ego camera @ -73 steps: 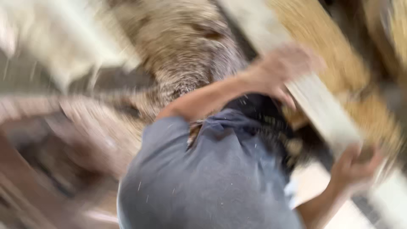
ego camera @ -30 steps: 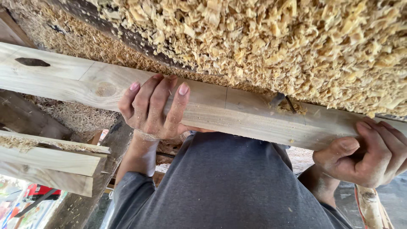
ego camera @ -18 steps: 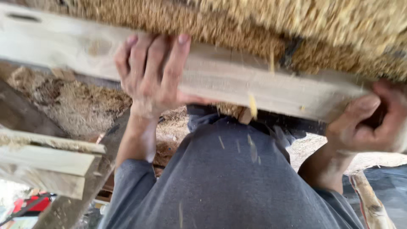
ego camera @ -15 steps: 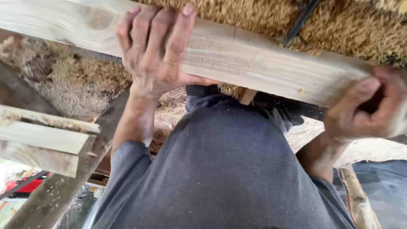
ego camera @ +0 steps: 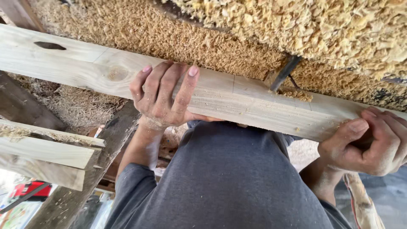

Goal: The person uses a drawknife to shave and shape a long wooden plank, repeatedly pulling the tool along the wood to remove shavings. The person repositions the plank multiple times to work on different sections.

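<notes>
1. The left hand (ego camera: 163, 99) lies fingers-over on the pale plank (ego camera: 237, 101), pressing it steady; the right hand (ego camera: 371, 142) clenches the plank's end.
2. The plank runs across, just above the grey-shirted torso (ego camera: 229, 182).
3. Sawdust heaps (ego camera: 296, 34) crowd behind — a dark metal rod (ego camera: 285, 73) touches the plank's far edge.

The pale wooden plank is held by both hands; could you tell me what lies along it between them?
In the head view, between the left hand and right hand, the plank is mostly bare, with a small heap of sawdust.
</notes>
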